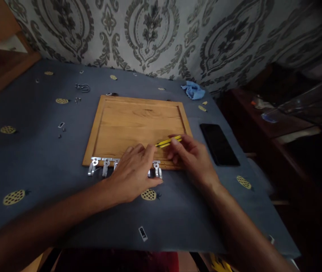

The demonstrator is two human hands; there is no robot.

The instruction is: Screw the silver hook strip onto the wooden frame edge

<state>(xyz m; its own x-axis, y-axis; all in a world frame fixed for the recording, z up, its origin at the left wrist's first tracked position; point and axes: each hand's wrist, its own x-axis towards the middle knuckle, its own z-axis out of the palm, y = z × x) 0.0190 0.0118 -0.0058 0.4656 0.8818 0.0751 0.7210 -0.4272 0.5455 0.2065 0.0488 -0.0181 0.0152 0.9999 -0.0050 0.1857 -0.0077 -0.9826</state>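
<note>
A framed wooden board (141, 124) lies flat, with several silver metal hooks (106, 166) in a row along its near edge. My left hand (134, 172) rests over that edge, fingers on the wood and thumb in front beside the rightmost hook (157, 169), gripping the board. Some hooks are hidden beneath this hand. Between the thumb and fingers of my right hand (193, 156) is a slim yellow-and-black tool (169, 141), tilted above the board's right part. Its left end is close to my left index finger.
Loose screws (77, 100) and a few small metal pieces (64, 130) lie left of the board, near a shackle-shaped metal item (83, 87). A blue cloth (193, 90) sits at the back right. Right of the board lies a black phone (219, 144), near the blue tablecloth's (64, 223) right edge.
</note>
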